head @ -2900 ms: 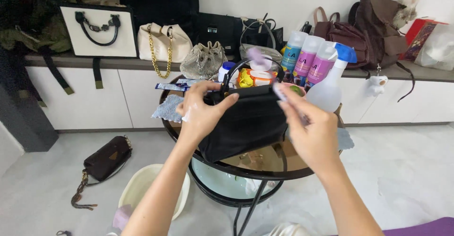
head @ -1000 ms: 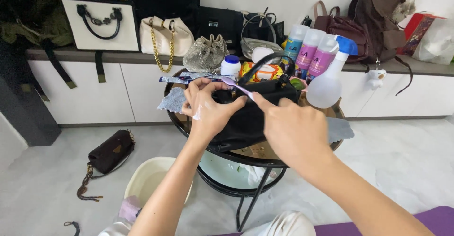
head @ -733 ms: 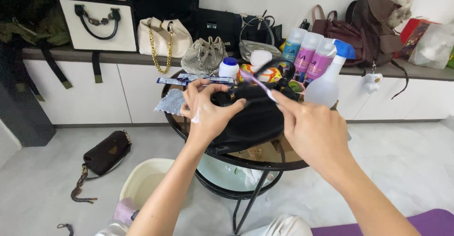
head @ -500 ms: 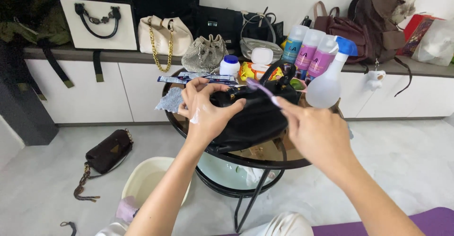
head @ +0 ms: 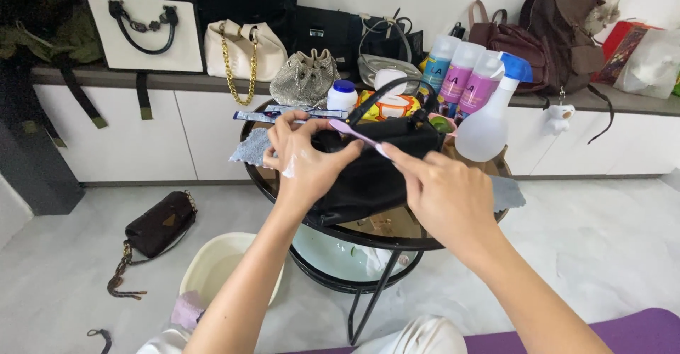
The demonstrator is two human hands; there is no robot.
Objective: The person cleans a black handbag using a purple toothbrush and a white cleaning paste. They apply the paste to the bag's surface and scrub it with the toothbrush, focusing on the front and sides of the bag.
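Two bare hands work on a black handbag [head: 368,177] that rests on the round glass worktop [head: 425,237]. It is soft, dark and matte, lying tilted toward the camera, with one black strap arching up from its top edge in front of the bottles. The left hand [head: 308,159] lies over the bag's upper left side, its grip pressed together on the bag's top edge, and a white smear shows on the back of that hand. The right hand [head: 435,194] sits just right of the bag, its grip pinching one end of a thin pink stick [head: 358,136] that slants up and left across the bag's top toward the left fingers.

Behind the bag on the worktop stand a small white jar with a blue lid [head: 342,95], a yellow packet [head: 386,106], three tall bottles [head: 460,70] with blue, pink and purple contents, and a clear spray bottle [head: 489,116] with a blue head. Grey cloths [head: 251,148] lie at the worktop's left and right edges.

Under the worktop, a lower tier [head: 333,255] holds something pale that I cannot make out. A cream basin [head: 212,272] stands on the floor beside it, a pinkish cloth draped at its near rim; its inside is not clear. A brown bag [head: 159,223] lies on the floor to the left. More handbags [head: 244,49] line the low cabinet behind.
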